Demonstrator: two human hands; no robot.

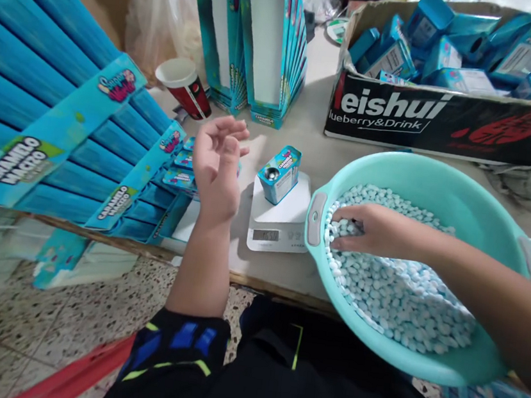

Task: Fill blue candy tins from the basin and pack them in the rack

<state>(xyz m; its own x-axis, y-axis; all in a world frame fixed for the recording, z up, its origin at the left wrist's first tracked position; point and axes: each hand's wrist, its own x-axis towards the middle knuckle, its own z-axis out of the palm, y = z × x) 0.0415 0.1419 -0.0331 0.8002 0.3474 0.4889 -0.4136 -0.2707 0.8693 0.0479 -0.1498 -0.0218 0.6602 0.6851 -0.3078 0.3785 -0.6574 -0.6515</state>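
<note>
The right hand [363, 229] is dipped into small pale-blue pellets [370, 296] in an oval turquoise plastic tub [479, 215], right of frame; fingertips are partly buried, grip cannot be told. The left hand [221, 164], left of centre, is raised, fingers loosely curled, nothing held. A small blue cardboard box [281, 178] is seated on a white plastic scale [263, 217], mid-frame; display digits are blurred. Pale counter [280, 277]; speckled floor [71, 323], lower left.

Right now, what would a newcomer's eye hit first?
The big turquoise basin of pale blue pieces on the right, with the right hand dipped in. Next, the small blue box on the white scale, between the basin and the raised left hand. Then the bright blue packaging printed CARAMELO, at the far left.
</note>
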